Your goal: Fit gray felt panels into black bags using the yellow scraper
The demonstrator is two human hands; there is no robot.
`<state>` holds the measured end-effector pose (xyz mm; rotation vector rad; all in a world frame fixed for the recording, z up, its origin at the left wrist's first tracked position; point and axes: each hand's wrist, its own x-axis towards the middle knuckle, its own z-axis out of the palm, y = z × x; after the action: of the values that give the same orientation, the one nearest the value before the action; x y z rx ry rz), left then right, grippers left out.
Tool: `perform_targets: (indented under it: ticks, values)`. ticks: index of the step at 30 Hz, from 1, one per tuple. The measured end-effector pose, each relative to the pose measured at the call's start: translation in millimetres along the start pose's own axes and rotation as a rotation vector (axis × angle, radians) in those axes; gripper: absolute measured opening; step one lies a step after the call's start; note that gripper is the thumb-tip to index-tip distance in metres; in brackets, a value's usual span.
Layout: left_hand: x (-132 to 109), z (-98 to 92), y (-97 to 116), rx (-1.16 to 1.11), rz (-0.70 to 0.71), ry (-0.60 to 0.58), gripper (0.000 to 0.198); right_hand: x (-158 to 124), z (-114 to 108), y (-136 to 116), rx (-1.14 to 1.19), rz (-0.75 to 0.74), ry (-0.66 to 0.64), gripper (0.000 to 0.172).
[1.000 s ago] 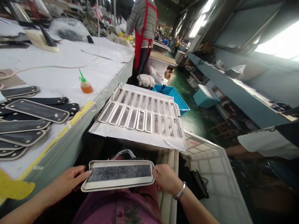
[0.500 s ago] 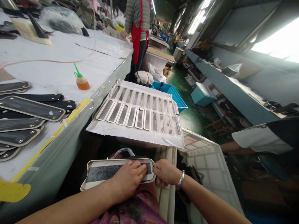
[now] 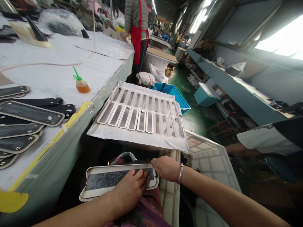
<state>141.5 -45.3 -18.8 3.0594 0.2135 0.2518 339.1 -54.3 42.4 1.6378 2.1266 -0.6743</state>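
right hand [image 3: 167, 169] grips panel [image 3: 104, 180] by its edge, gap before slotted board [image 3: 132, 137]

I have two hands, one left hand [image 3: 132, 186] and one right hand [image 3: 167, 168], and wear one silver bracelet [image 3: 181, 173]. At my fingers is one long panel [image 3: 104, 180], and just past it one curved handle [image 3: 124, 155]. On the one white board [image 3: 132, 138] before me I count six smaller panels [image 3: 133, 119], in a single row. To my left are one green-nozzled bottle [image 3: 82, 85] and at least eight dark strips [image 3: 30, 113], too overlapped for an exact count. Toward my right I count one blue crate [image 3: 175, 95], one whitish crate [image 3: 214, 157] and one turquoise bin [image 3: 205, 97]. Two other people show nearby: one red-aproned person [image 3: 136, 39] and one white-sleeved person [image 3: 265, 140].
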Motion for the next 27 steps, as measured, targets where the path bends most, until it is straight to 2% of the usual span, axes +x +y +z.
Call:
perform_targets:
  ticks: [8, 17, 20, 23, 25, 27]
  values:
    - [2, -6.6, -1, -0.029, 0.023, -0.022, 0.039, 15, -10, 1, 0.116, -0.032, -0.119, 0.021]
    - [5, -13.3, -3, -0.084, 0.027, -0.076, 0.041, 20, -6, 10, 0.583, 0.102, -0.327, 0.035]
    - [4, -14.6, -3, -0.11, 0.019, -0.095, 0.041, 18, -2, 18, 0.693, 0.108, -0.343, 0.034]
    - [5, -15.0, -4, -0.147, 0.003, -0.116, 0.043, 8, 10, 27, 0.939, 0.152, -0.335, 0.034]
    - [4, -14.6, -5, -0.165, 0.001, -0.121, 0.044, -2, 23, 28, 1.075, 0.202, -0.288, 0.035]
    - [4, -13.7, -5, -0.17, 0.001, -0.119, 0.045, -12, 36, 22, 1.054, 0.243, -0.208, 0.033]
